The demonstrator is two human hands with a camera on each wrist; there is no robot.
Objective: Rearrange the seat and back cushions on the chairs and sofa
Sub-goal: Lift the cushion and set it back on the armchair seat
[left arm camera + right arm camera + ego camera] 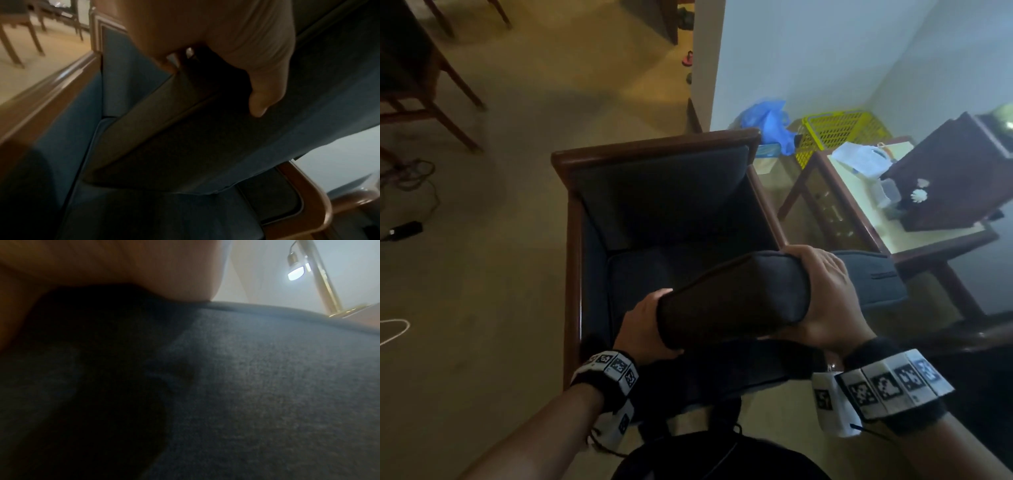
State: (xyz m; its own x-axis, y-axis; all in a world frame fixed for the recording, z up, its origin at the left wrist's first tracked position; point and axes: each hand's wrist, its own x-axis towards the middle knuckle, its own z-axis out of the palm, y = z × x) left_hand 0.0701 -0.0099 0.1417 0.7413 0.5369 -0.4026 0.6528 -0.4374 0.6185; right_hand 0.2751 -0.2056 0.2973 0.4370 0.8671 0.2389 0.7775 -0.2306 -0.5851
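I hold a dark blue-grey cushion (732,298) edge-on above the seat of a wood-framed armchair (571,240). My left hand (643,325) grips its near left end, thumb curled onto the fabric (261,104). My right hand (822,298) grips the far right end, fingers wrapped over the top edge. The chair's seat cushion (640,274) and back cushion (661,185) sit in place. In the right wrist view the cushion fabric (246,386) fills the picture and the fingers are hidden.
A wooden side table (893,222) with papers and a dark box (945,178) stands right of the chair. Behind it lie a yellow basket (839,130) and a blue bag (767,120). Wooden chair legs (448,96) and cables (407,178) lie left.
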